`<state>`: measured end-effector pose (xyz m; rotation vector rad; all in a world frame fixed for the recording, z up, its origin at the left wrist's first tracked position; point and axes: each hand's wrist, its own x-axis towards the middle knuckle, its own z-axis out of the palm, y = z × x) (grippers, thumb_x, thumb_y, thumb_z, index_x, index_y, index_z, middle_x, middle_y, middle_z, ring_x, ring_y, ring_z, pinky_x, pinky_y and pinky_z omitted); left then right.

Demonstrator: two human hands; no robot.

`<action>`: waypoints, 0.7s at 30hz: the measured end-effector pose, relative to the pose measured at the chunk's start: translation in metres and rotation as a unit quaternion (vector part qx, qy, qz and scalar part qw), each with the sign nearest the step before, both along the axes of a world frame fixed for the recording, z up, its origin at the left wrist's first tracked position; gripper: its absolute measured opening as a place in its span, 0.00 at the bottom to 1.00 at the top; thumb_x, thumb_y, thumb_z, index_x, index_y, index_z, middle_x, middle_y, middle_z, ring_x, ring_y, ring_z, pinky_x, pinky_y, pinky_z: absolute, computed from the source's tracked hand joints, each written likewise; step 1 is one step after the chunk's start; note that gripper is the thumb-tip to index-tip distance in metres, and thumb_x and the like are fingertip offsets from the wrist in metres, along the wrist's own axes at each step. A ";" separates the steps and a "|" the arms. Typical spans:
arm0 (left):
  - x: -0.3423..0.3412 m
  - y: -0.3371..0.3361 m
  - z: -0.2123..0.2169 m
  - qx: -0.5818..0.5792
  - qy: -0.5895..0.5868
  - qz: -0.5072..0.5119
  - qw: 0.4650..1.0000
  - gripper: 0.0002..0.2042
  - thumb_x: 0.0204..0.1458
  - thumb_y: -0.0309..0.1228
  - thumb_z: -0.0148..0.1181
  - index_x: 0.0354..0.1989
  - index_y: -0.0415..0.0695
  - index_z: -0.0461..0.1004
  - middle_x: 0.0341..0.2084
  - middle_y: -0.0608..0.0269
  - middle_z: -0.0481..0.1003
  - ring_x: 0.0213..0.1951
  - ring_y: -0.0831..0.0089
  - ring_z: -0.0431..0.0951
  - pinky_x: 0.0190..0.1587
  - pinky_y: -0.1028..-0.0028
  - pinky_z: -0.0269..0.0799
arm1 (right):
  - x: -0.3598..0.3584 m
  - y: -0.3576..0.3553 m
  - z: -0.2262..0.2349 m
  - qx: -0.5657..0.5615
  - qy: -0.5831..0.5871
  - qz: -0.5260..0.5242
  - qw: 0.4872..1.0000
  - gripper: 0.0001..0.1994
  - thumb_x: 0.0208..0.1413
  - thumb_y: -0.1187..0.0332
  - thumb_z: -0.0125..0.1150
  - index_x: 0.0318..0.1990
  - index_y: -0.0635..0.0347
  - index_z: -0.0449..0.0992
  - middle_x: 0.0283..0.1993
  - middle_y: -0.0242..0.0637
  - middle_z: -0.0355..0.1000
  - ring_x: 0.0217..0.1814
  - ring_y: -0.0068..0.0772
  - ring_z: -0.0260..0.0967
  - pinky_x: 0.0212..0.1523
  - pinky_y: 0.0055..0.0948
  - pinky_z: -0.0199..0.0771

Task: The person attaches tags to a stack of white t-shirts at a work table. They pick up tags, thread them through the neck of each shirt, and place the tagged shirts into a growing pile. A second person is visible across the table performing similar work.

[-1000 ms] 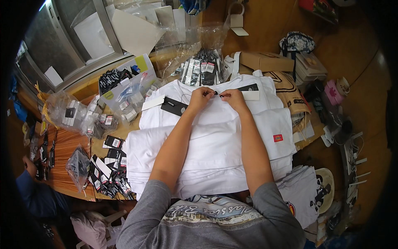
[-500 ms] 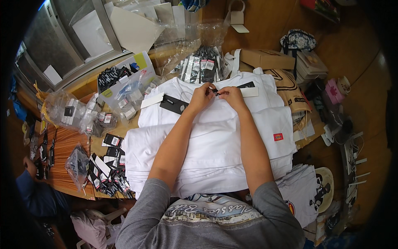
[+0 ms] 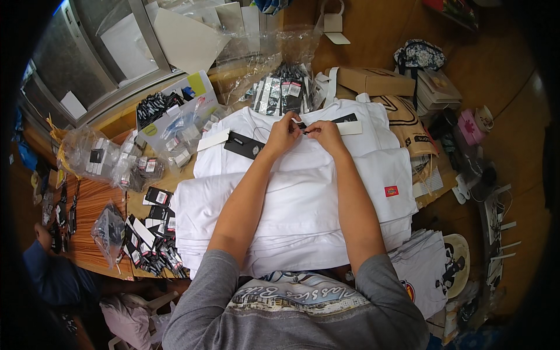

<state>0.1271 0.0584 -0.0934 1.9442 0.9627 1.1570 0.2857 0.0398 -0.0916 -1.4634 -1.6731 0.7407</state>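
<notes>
Pinching black piece [image 3: 303, 129]: two hands [image 3: 283, 137] [image 3: 326, 136], over one shirt stack [image 3: 300, 201].

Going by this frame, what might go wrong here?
The black piece between the left hand and right hand is small, so it could slip and get lost in the folds of the white shirts.

The loose tags crowd the shirts' left side near the table edge; shifting the stack might knock some off.
</notes>
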 end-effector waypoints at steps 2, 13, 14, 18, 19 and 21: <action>0.000 -0.001 0.001 -0.011 0.019 0.006 1.000 0.14 0.37 0.17 0.54 0.34 0.40 0.61 0.16 0.63 0.69 0.20 0.78 0.69 0.26 0.80 0.64 | 0.000 -0.001 0.002 -0.008 -0.003 -0.003 1.000 0.08 0.33 0.77 0.61 0.27 0.61 0.75 0.23 0.38 0.71 0.24 0.24 0.65 0.29 0.22 0.65; 0.000 0.003 -0.004 -0.047 -0.043 0.003 0.998 0.16 0.37 0.17 0.54 0.35 0.41 0.59 0.16 0.63 0.70 0.21 0.79 0.70 0.25 0.81 0.65 | -0.001 0.000 0.002 -0.001 0.000 -0.009 1.000 0.09 0.33 0.77 0.61 0.28 0.61 0.75 0.23 0.37 0.71 0.23 0.23 0.65 0.27 0.21 0.64; -0.001 0.002 -0.004 -0.049 -0.043 0.001 0.998 0.16 0.38 0.17 0.54 0.36 0.41 0.59 0.17 0.64 0.70 0.21 0.81 0.69 0.26 0.82 0.64 | -0.002 -0.001 0.004 -0.005 -0.003 -0.009 1.000 0.09 0.33 0.77 0.61 0.28 0.61 0.75 0.23 0.37 0.71 0.23 0.23 0.65 0.27 0.21 0.64; 0.001 0.002 -0.002 -0.048 -0.021 -0.006 0.999 0.16 0.38 0.17 0.54 0.35 0.41 0.58 0.17 0.64 0.69 0.21 0.81 0.69 0.26 0.82 0.64 | 0.000 0.001 0.000 -0.009 -0.006 0.001 1.000 0.08 0.34 0.78 0.60 0.27 0.62 0.75 0.22 0.36 0.71 0.23 0.22 0.64 0.27 0.20 0.64; 0.000 0.003 -0.003 -0.047 -0.022 -0.012 0.999 0.16 0.37 0.17 0.54 0.35 0.41 0.58 0.17 0.64 0.69 0.21 0.81 0.69 0.26 0.82 0.64 | -0.001 0.002 0.000 -0.014 -0.005 0.002 1.000 0.08 0.34 0.79 0.60 0.28 0.63 0.75 0.22 0.35 0.71 0.24 0.20 0.64 0.27 0.19 0.64; 0.000 0.004 -0.004 -0.049 -0.021 -0.022 0.998 0.16 0.37 0.17 0.54 0.35 0.41 0.58 0.17 0.64 0.69 0.21 0.81 0.69 0.26 0.82 0.64 | -0.001 0.001 0.000 -0.025 -0.005 0.003 1.000 0.08 0.34 0.80 0.60 0.28 0.64 0.75 0.23 0.34 0.71 0.24 0.19 0.64 0.27 0.18 0.64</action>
